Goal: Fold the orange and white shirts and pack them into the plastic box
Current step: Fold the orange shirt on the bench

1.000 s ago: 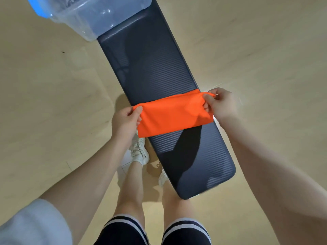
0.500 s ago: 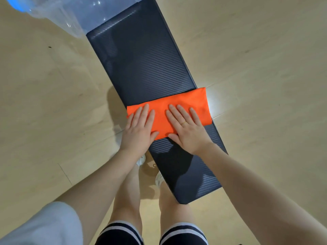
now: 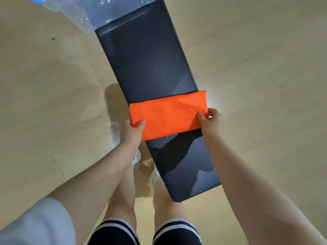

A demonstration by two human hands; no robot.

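Note:
The orange shirt [image 3: 168, 114], folded into a flat rectangle, lies across the middle of a dark bench [image 3: 148, 57]. My left hand [image 3: 131, 132] pinches its near-left corner, thumb on top. My right hand [image 3: 211, 121] grips its near-right corner at the bench's right edge. The clear plastic box [image 3: 85, 13] with a blue handle stands at the far end of the bench, top left, partly cut off by the frame. No white shirt is in view.
The bench runs diagonally over a light wooden floor [image 3: 256, 68]. My legs and white shoes [image 3: 136, 157] stand at the bench's near-left side.
Half a second ago both palms lay flat on the shirt, pressing it. Now they have slid outward and grip its near corners.

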